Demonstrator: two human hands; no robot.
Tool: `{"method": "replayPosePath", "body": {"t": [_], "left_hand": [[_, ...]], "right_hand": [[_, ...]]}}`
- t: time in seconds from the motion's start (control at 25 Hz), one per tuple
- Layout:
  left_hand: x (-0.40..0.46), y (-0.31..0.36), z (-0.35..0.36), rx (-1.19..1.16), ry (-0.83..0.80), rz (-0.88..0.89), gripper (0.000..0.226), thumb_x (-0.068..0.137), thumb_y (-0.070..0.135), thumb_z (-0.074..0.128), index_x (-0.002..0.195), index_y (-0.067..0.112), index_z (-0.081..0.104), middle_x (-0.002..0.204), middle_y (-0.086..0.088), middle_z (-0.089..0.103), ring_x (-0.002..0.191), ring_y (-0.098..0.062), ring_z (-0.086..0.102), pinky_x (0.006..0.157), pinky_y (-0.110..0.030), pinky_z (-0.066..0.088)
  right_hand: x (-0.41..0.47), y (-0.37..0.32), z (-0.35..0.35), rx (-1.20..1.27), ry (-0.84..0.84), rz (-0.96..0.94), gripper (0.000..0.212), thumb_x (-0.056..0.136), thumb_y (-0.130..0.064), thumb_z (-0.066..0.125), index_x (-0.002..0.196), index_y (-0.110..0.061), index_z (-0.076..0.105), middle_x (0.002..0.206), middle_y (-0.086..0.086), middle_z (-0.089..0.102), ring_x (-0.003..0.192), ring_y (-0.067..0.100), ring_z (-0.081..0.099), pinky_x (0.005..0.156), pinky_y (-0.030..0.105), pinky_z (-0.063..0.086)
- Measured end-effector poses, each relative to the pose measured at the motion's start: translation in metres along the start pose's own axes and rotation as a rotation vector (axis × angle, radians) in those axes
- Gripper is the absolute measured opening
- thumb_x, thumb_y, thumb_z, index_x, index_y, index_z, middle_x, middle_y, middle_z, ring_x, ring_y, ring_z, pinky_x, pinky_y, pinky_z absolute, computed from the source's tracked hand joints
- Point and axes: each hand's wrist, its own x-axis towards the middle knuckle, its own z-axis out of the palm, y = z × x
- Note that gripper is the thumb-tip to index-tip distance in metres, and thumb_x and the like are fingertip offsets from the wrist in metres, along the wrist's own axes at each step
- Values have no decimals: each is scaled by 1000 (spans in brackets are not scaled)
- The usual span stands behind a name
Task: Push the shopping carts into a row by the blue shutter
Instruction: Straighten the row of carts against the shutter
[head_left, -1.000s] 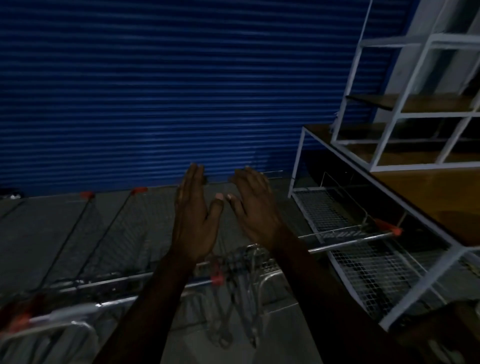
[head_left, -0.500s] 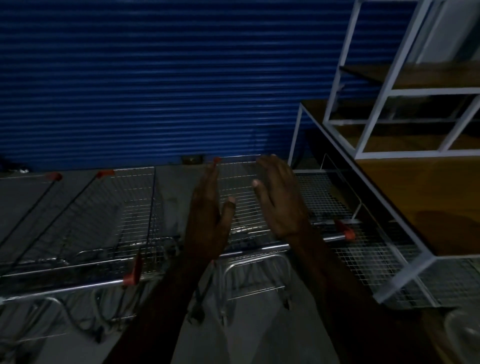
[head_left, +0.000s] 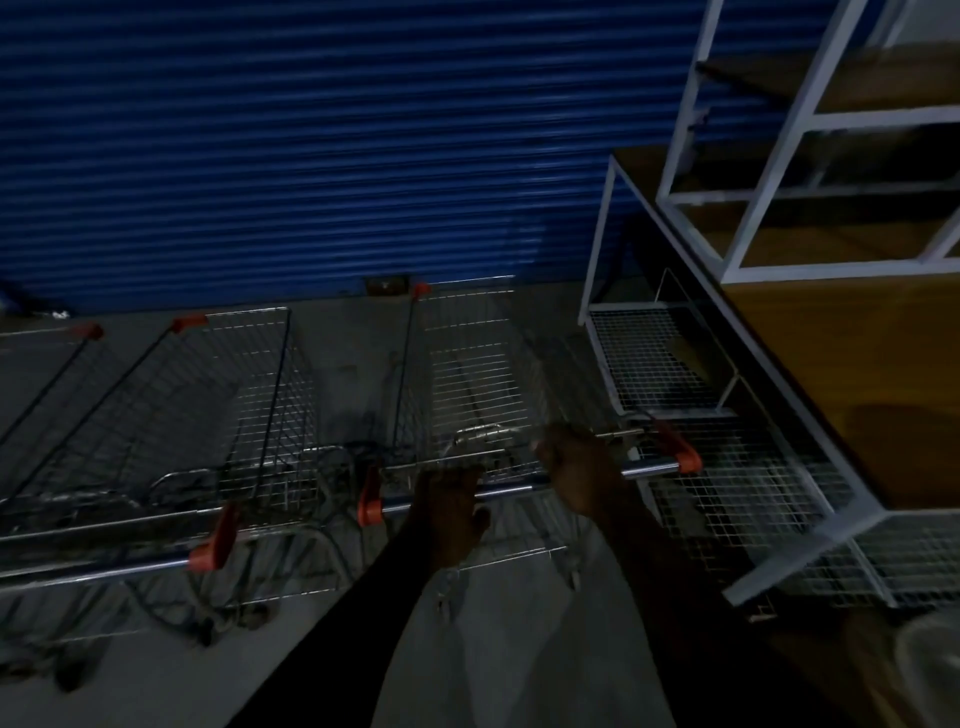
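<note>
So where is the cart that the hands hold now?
In the head view, the held cart stands centre-right, nose toward the blue shutter, between another cart and the white shelf frame.

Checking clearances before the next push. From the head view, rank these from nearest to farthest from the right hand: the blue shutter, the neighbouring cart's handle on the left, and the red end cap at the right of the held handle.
From the right hand:
1. Red end cap, just to its right on the same bar.
2. Neighbouring cart's handle, off to the left.
3. Blue shutter, ahead beyond the carts.

Dim, grainy night view, motion-blurred, with wide-angle bending at edges.
</note>
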Motion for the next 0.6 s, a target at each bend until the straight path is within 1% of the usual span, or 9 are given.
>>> {"method": "replayPosePath", "body": {"t": [0.04,0.12,0.2,0.28,0.32,0.4,0.48,0.52,0.6], "left_hand": [[-4,-3,7,53,-25,14,55,77,37,47,115,4,68,102,-14,72,89,-35,70,91,-44,43],[-7,-11,16,110,-42,38,52,72,30,47,112,6,70,106,-14,70,93,-36,67,92,-43,36],[-5,-20,15,123,-58,13,51,71,30,48,111,8,70,110,-13,69,98,-35,64,93,-42,36],[-6,-36,11,112,-96,-19,51,70,35,49,112,12,68,113,-10,69,100,-33,64,94,-43,40],[-8,-45,6,113,-130,-20,51,70,36,52,113,13,67,113,-8,69,100,-33,64,94,-44,43],[-14,-74,0,172,-152,-1,46,72,35,53,110,13,68,105,-8,70,93,-34,66,86,-47,51],[-19,-108,-9,239,-147,-6,39,76,33,46,98,11,69,89,-11,68,80,-37,66,75,-48,54],[-22,-122,-16,268,-144,-22,36,76,32,43,90,11,68,81,-11,67,73,-36,65,70,-48,54],[-28,-148,-29,325,-142,-37,29,72,32,41,76,15,64,67,-7,63,59,-32,63,62,-40,52]], "right_hand": [[-3,6,15,-139,-90,4,56,99,-50,28,106,-14,70,108,13,71,102,35,66,91,42,50],[-6,9,38,-363,-155,-13,74,96,-57,10,100,-18,73,102,7,74,98,32,68,90,42,49],[-6,-6,46,-387,-231,55,89,92,-66,-3,97,-21,74,97,5,75,96,28,68,94,44,45],[-4,-25,52,-421,-217,59,101,87,-71,-14,91,-21,73,87,3,74,87,26,68,90,43,46],[-5,-35,55,-433,-201,36,99,87,-67,-15,91,-20,72,83,4,73,81,26,68,84,41,47],[-9,-61,64,-484,-173,2,86,91,-59,-5,91,-19,72,82,6,73,76,28,69,74,37,46],[-17,-94,75,-471,-168,9,72,95,-55,10,90,-19,72,83,7,74,75,30,69,70,37,44],[-19,-111,82,-482,-167,-16,67,96,-53,12,94,-21,71,85,7,74,77,30,69,68,38,42],[-22,-142,95,-477,-169,-16,64,100,-51,16,96,-20,71,88,7,73,80,30,70,70,39,43]]}}
